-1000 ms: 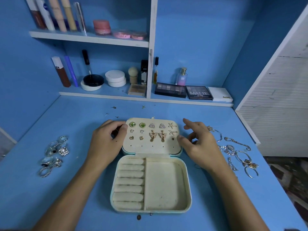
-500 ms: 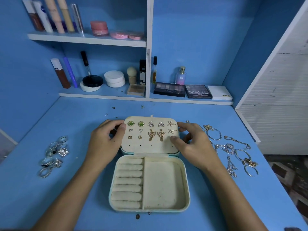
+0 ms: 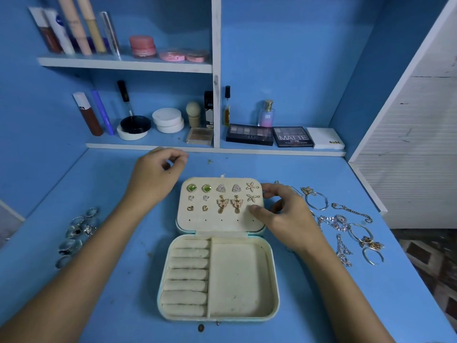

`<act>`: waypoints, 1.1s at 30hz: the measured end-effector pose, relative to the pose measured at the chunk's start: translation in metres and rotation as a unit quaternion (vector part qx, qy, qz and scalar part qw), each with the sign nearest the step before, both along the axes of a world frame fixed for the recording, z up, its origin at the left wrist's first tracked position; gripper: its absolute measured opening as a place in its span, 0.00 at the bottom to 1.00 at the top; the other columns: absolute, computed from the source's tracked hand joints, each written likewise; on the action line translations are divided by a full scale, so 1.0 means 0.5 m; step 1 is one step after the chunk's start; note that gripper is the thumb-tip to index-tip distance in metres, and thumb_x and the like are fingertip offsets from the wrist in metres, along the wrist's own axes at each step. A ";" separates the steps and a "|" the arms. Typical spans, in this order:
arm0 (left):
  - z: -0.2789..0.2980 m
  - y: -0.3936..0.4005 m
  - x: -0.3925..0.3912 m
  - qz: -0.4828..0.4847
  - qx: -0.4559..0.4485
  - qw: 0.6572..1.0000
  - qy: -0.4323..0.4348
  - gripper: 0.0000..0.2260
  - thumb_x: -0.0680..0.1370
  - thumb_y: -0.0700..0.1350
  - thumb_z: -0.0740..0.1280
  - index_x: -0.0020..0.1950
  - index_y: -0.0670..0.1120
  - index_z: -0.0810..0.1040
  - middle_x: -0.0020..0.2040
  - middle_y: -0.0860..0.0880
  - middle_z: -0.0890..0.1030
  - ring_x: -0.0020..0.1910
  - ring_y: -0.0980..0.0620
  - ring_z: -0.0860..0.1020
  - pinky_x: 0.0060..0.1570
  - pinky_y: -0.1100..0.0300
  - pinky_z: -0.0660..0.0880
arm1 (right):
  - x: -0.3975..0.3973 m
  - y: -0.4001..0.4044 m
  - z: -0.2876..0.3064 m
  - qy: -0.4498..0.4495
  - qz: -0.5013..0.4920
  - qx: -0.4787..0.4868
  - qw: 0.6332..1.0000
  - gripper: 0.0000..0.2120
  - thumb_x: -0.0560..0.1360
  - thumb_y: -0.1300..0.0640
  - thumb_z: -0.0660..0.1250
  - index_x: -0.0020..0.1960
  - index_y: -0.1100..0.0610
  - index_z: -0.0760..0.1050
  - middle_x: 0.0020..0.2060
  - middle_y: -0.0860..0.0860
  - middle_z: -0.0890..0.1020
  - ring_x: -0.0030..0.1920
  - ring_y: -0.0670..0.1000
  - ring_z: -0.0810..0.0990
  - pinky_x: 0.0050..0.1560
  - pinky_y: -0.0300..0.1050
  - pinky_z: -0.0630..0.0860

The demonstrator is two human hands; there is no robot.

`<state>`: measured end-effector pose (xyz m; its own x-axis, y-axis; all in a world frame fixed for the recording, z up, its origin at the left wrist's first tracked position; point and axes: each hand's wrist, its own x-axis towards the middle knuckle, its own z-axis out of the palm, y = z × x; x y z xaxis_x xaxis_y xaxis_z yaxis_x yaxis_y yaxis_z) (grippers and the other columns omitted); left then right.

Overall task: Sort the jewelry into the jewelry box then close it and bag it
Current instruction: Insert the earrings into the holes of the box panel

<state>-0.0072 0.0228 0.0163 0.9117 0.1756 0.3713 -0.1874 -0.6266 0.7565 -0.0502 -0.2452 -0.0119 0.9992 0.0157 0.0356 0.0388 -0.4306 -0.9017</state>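
The blue table (image 3: pixel 103 243) fills the lower frame, with white shelves (image 3: pixel 123 65) of cosmetics rising at twelve o'clock; a row of eyeshadow palettes (image 3: pixel 249 134) sits on the lower shelf at one o'clock. At the table's centre lies the jewelry box (image 3: pixel 270 280), open flat; its cream base holds ring rolls on its nine o'clock side and a bare compartment on its three o'clock side, and its lid (image 3: pixel 220 225) lies back at twelve o'clock of the base, studded with earrings (image 3: pixel 221 199) in rows. The left hand (image 3: pixel 155 177) hovers at ten o'clock of the lid, apart from it, its fingers curled inward with thumb and forefinger tips nearly meeting; whether it pinches anything cannot be told. The right hand (image 3: pixel 286 214) rests at the lid's three o'clock edge, fingers bent, thumb pressing the lid's inner face and fingertips touching its rim; it grips the lid's side. A tangle of chains and bracelets (image 3: pixel 346 226) lies at three o'clock of the box, just beyond the right hand; a cluster of rings (image 3: pixel 76 231) lies at nine o'clock, well apart from the box.
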 end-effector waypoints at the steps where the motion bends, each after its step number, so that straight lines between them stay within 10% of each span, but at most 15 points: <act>1: 0.008 -0.001 0.020 -0.017 0.029 0.999 -0.002 0.05 0.78 0.43 0.69 0.51 0.51 0.85 0.46 0.55 0.82 0.39 0.55 0.76 0.41 0.75 0.69 | 0.000 0.000 0.000 0.001 0.001 0.000 1.000 0.17 0.72 0.51 0.75 0.60 0.44 0.78 0.53 0.42 0.77 0.32 0.42 0.72 0.35 0.30 0.70; 14: 0.009 -0.062 0.174 -0.122 0.361 0.923 0.059 0.06 0.77 0.48 0.71 0.52 0.52 0.84 0.47 0.55 0.74 0.52 0.50 0.75 0.44 0.57 0.69 | 0.000 -0.002 0.004 0.019 0.017 0.001 1.000 0.17 0.72 0.50 0.75 0.60 0.44 0.77 0.53 0.42 0.77 0.33 0.41 0.73 0.36 0.31 0.70; 33: 0.010 -0.080 0.190 -0.110 0.427 0.895 0.064 0.06 0.79 0.45 0.65 0.50 0.48 0.82 0.51 0.51 0.78 0.57 0.46 0.73 0.46 0.52 0.72 | 0.001 -0.002 0.003 0.018 0.025 0.018 0.999 0.17 0.72 0.50 0.75 0.59 0.43 0.76 0.53 0.43 0.75 0.37 0.42 0.73 0.41 0.37 0.70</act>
<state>0.0876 -0.0171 0.0215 0.9338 -0.3121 0.1747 -0.3240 -0.9451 0.0434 -0.0495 -0.2463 -0.0103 0.9979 0.0643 0.0014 0.0267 -0.3953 -0.9182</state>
